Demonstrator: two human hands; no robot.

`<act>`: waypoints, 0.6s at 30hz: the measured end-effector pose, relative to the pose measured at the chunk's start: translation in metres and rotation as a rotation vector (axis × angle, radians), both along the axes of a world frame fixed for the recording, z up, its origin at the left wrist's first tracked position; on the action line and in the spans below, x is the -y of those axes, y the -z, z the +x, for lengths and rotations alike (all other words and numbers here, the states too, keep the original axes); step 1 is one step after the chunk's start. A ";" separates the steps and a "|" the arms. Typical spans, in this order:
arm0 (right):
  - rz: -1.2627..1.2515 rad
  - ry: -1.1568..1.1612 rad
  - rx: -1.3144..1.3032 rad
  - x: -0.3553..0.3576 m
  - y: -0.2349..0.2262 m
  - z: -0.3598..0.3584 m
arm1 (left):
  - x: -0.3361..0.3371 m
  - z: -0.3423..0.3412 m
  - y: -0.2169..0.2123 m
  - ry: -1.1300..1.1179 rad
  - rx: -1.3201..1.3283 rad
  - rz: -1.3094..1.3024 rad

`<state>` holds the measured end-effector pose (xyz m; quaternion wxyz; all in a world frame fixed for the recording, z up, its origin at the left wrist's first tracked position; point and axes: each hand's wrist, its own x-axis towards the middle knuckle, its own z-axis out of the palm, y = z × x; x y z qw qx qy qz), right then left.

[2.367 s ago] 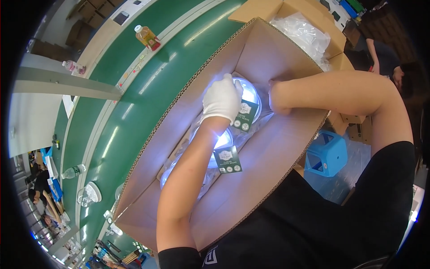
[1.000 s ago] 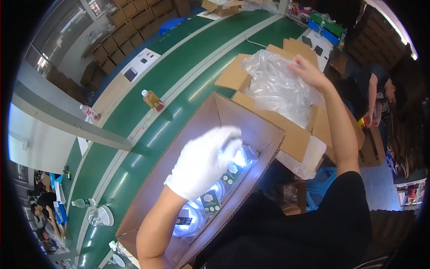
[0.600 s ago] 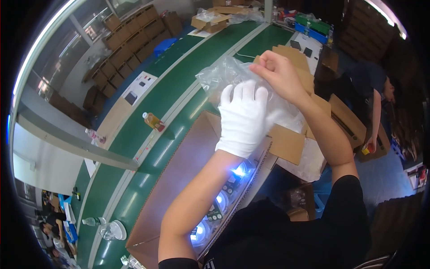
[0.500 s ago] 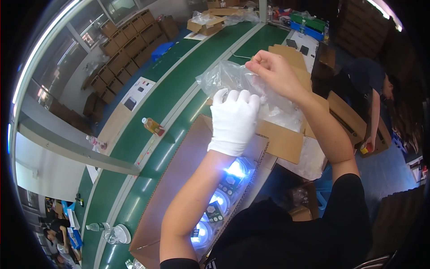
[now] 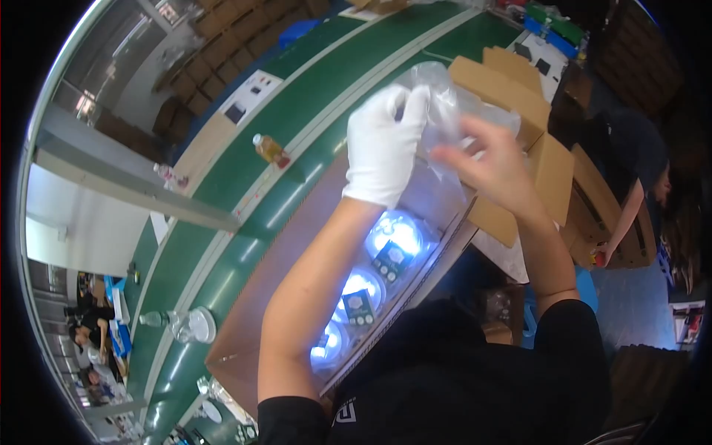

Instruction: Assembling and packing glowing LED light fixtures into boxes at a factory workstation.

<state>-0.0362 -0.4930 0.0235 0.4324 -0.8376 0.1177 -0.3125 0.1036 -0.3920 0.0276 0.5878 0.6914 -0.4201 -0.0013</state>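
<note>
My left hand (image 5: 382, 148), in a white glove, is closed on the edge of a clear plastic bag (image 5: 439, 83) above the far end of a long open cardboard box (image 5: 278, 245). My bare right hand (image 5: 495, 165) is just right of the bag, smeared by motion; its thumb and fingers look apart, and I cannot tell whether they touch the plastic. Inside the box, along its near side, are several glowing round lamps (image 5: 362, 285) in clear wrapping with dark green labels (image 5: 393, 259).
A second box with open flaps (image 5: 552, 178) stands at the right. On the green table (image 5: 259, 196) are a bottle of amber drink (image 5: 271, 150) and a clear container (image 5: 196, 325). A grey post (image 5: 141, 185) crosses at left. Another person's arm (image 5: 624, 222) reaches by a carton at far right.
My left hand has shifted a little farther up with the bag. My right hand has come down and left its pinch at the bag's top. More of the lamps shows.
</note>
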 end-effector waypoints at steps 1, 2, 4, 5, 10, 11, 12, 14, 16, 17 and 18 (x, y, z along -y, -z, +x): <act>-0.175 0.159 0.168 -0.006 0.001 0.002 | -0.007 0.005 0.002 -0.060 0.007 -0.032; -0.485 0.338 0.380 -0.015 -0.008 -0.002 | -0.010 0.014 0.004 -0.121 0.020 -0.073; -0.537 0.003 0.558 -0.017 0.016 -0.035 | -0.013 0.022 0.007 -0.129 -0.075 -0.097; -0.490 -0.240 0.311 -0.037 0.001 -0.036 | -0.017 0.019 0.007 -0.131 -0.153 -0.058; 0.204 0.014 0.150 -0.018 0.030 0.012 | -0.023 0.003 0.011 -0.104 0.020 -0.065; 0.598 -0.050 0.169 -0.015 0.028 0.017 | -0.021 0.003 0.016 -0.109 0.083 -0.038; 0.595 -0.048 0.172 -0.009 0.026 0.022 | -0.018 0.003 0.020 -0.114 0.145 -0.012; 0.614 -0.170 0.189 -0.004 0.024 0.031 | -0.018 0.000 0.019 -0.091 0.176 -0.016; 0.640 -0.171 0.244 -0.005 0.022 0.034 | -0.019 0.001 0.017 -0.059 0.203 0.008; 0.626 -0.172 0.252 -0.003 0.023 0.037 | -0.020 0.003 0.016 -0.061 0.204 0.007; 0.612 -0.174 0.260 -0.001 0.024 0.039 | -0.022 0.006 0.016 -0.080 0.213 0.006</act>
